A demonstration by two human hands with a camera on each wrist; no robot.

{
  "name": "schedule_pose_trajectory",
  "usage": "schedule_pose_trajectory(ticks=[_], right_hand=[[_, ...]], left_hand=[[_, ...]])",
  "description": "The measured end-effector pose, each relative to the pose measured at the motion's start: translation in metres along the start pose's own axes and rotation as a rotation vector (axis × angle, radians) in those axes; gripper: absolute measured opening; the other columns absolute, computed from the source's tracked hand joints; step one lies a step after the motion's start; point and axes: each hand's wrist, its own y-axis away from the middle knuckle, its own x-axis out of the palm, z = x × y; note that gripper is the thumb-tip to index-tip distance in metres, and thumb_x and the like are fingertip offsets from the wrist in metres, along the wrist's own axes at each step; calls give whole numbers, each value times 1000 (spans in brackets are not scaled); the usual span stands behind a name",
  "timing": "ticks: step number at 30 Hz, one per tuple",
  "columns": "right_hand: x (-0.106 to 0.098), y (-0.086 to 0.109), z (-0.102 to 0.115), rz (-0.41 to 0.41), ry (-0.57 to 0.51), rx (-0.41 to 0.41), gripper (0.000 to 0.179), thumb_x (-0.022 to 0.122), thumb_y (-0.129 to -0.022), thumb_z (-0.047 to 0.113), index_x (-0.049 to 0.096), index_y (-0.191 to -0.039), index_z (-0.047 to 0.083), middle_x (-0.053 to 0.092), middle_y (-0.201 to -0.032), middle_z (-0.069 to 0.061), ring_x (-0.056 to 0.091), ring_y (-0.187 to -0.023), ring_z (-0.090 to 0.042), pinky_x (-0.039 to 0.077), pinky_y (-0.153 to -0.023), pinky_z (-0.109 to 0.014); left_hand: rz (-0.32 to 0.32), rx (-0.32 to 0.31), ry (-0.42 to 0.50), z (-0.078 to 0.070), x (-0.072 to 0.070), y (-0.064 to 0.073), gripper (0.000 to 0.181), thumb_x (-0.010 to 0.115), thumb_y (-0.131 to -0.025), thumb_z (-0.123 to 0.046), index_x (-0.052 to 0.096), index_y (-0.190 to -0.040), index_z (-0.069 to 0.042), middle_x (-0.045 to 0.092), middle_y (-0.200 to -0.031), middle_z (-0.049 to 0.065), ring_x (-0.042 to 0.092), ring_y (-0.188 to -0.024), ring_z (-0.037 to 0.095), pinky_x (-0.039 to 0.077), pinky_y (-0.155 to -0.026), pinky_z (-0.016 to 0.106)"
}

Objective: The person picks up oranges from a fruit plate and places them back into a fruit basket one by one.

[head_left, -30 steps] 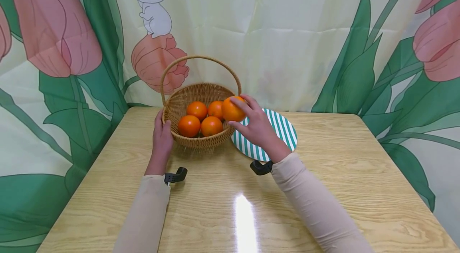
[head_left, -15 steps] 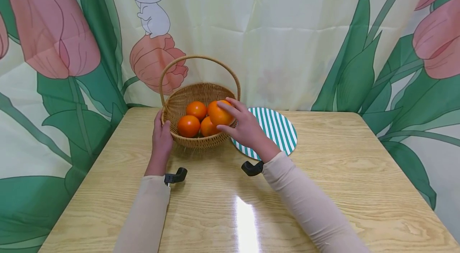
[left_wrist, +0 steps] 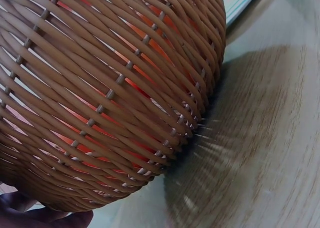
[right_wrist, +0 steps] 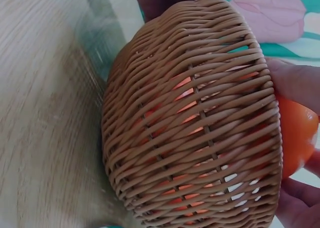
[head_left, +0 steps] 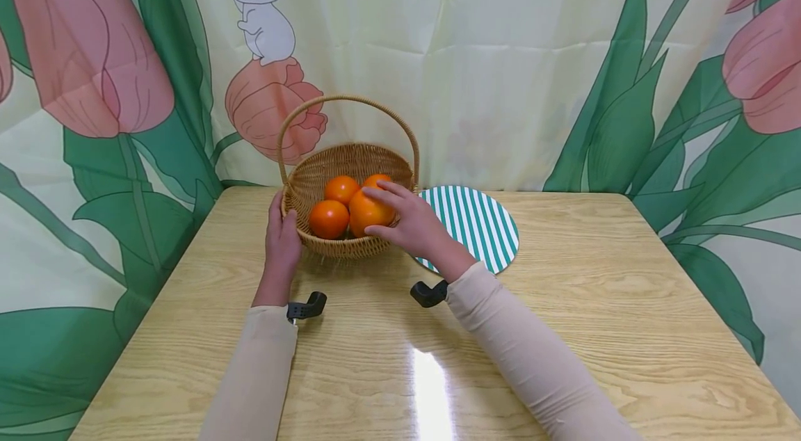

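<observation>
A wicker basket (head_left: 350,250) with a tall arched handle stands toward the back of the table. My left hand (head_left: 281,236) grips its left rim; some of those fingers (left_wrist: 60,219) show under the weave in the left wrist view. My right hand (head_left: 413,220) holds an orange (head_left: 369,213) inside the basket's right side, thumb in front and fingers over the top. Close around it lie a front-left orange (head_left: 328,220), a back-left orange (head_left: 341,189) and a partly covered orange (head_left: 377,181). In the right wrist view, the held orange bulges above the rim between fingers and thumb.
Behind the right hand lies a round green-and-white striped mat (head_left: 478,222), right beside the basket. The wooden table (head_left: 594,288) ends at a curtain (head_left: 500,79) printed with tulips and a rabbit. Black wrist mounts (head_left: 428,293) sit on both forearms.
My right hand has moved left and down, bringing its orange from over the right rim to among the others. The left hand keeps its place on the basket.
</observation>
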Motion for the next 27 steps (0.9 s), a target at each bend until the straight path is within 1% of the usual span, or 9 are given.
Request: schedule_pose_trajectory(ticks=[5,12,19,25,27], right_hand=[[2,-3,2,43,6,15,62,74,-84,42,52,-140,29,45,-149,-5,56,-121,-33,51,-97,-44],[2,-5,6,96,41,29,61,69,-87,45,50,-142,29,43,-151,-7,54,-124,-35,50,-98,-44],[2,-7,8,122,97,-20,57,65,-89,47,52,-141,26,48,-148,-8,56,-122,-36,49,-99,-46],[4,-7,7,89,97,-88,45,62,-94,36,59,-135,17,56,-141,-5,60,-119,-28,47,-103,-41],[4,-6,7,73,92,-106,41,62,-95,32,61,-132,15,59,-137,-5,61,-117,-26,48,-103,-40]], left_hand=[[-1,-1,13,-3,1,2,55,29,-105,-36,6,-155,-40,6,-163,-9,11,-150,22,17,-119,54],[-7,11,7,-4,0,4,55,29,-105,-38,7,-155,-40,6,-163,-9,11,-150,22,17,-120,52],[-8,15,0,-3,0,4,55,29,-104,-39,7,-154,-41,7,-163,-9,12,-150,22,17,-120,52],[-15,12,-1,-2,1,2,55,29,-104,-37,8,-155,-40,8,-163,-9,13,-150,23,17,-120,52],[-14,7,5,-2,1,2,55,29,-105,-36,8,-155,-39,8,-163,-9,13,-150,23,18,-120,52]])
